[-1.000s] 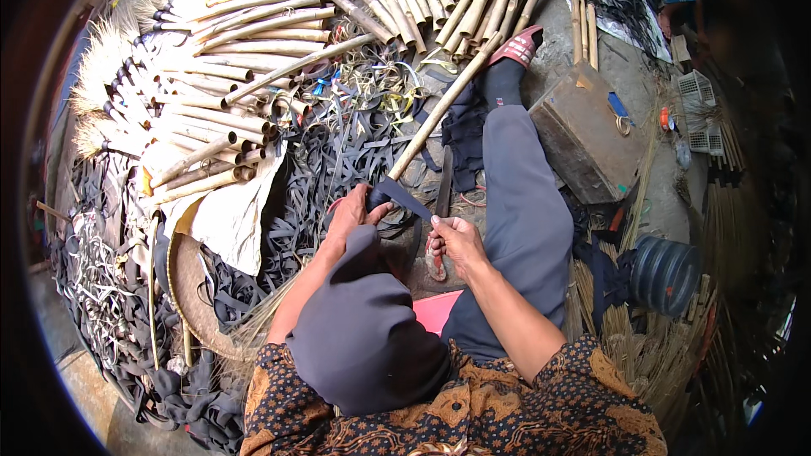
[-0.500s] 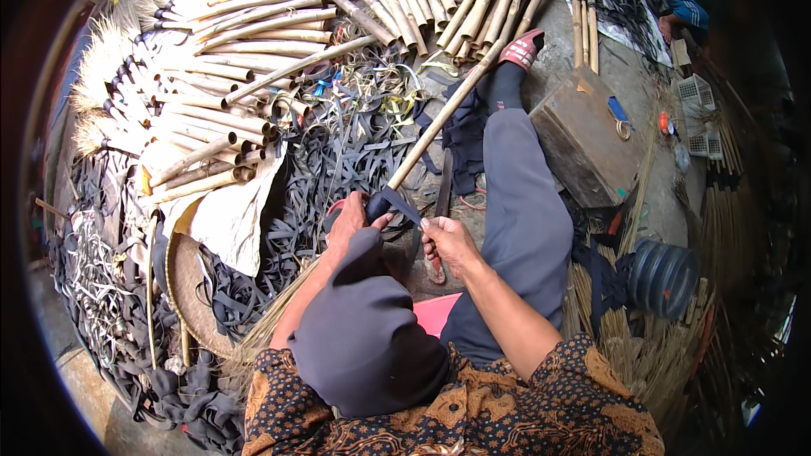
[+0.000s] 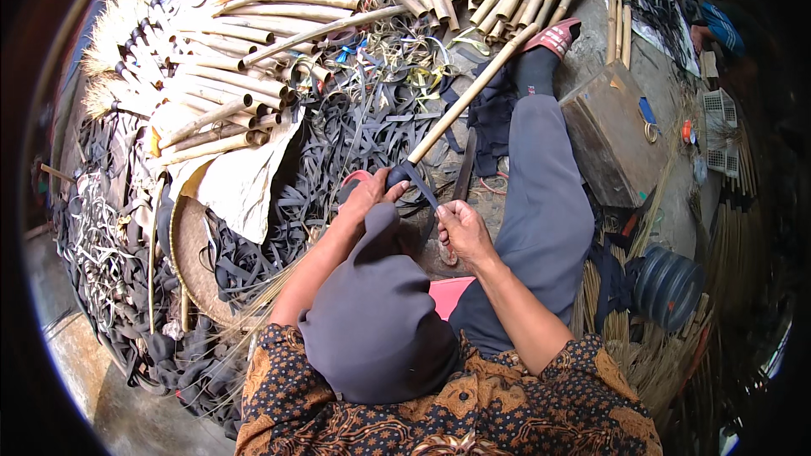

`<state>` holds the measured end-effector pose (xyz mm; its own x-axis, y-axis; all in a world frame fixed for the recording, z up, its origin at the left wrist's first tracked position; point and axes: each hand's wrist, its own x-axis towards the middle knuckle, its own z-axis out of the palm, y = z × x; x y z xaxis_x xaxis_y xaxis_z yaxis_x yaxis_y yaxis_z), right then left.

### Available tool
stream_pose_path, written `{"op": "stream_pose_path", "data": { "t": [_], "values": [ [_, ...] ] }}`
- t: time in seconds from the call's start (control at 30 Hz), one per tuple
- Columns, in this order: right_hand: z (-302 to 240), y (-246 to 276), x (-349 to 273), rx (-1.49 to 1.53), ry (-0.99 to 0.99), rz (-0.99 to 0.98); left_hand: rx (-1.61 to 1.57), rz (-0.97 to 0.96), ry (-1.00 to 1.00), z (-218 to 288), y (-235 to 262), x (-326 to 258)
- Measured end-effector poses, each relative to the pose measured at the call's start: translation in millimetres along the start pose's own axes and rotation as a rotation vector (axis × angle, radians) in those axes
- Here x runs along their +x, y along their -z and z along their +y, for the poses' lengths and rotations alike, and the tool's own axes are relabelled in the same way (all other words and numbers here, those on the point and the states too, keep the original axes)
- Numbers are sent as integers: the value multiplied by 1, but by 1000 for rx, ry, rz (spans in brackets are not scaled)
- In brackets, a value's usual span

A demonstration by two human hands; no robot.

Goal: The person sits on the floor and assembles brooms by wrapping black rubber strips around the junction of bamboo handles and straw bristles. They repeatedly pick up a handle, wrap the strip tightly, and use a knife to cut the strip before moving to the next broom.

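Note:
A broom's pale wooden handle (image 3: 473,95) slants up and away to my foot. Dark binding (image 3: 397,176) wraps the end nearest me, where my left hand (image 3: 372,196) is closed around it. From this binding a black rubber-like strip (image 3: 425,188) runs down to my right hand (image 3: 466,235), pinched between thumb and fingers and pulled fairly straight. Thin straw strands (image 3: 280,289) show beneath my left forearm, partly hidden by it and my raised knee. Just beyond my right hand lies a long dark blade-like piece (image 3: 464,171).
Finished brooms with hollow handles (image 3: 228,89) are stacked at the far left. Loose black strips (image 3: 346,148) cover the floor beside a round woven tray (image 3: 187,266). At right stand a wooden box (image 3: 612,139), a large plastic bottle (image 3: 667,289) and a white basket (image 3: 720,110).
The view has shifted, moving the scene rightward. My right hand sits lower relative to the binding, and the strip now angles more steeply downward. Both hands keep their hold.

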<state>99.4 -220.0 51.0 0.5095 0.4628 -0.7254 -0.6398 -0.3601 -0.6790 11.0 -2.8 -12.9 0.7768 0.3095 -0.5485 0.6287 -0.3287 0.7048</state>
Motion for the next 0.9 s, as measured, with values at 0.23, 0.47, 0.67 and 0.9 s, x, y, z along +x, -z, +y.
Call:
{"op": "stream_pose_path", "data": {
  "t": [0.23, 0.47, 0.67, 0.9],
  "values": [
    [-8, -12, 17, -110, 58, -8, 74, 198, -41, 11, -18, -10],
    [5, -9, 24, -121, 47, -39, 251, 306, -137, 19, 1, -9],
    [35, 10, 44, -111, 55, 53, 14, 189, 22, 20, -7, -10],
    [52, 5, 81, -154, 73, 68, -1, 106, -32, 16, 8, -5]
  ]
}}
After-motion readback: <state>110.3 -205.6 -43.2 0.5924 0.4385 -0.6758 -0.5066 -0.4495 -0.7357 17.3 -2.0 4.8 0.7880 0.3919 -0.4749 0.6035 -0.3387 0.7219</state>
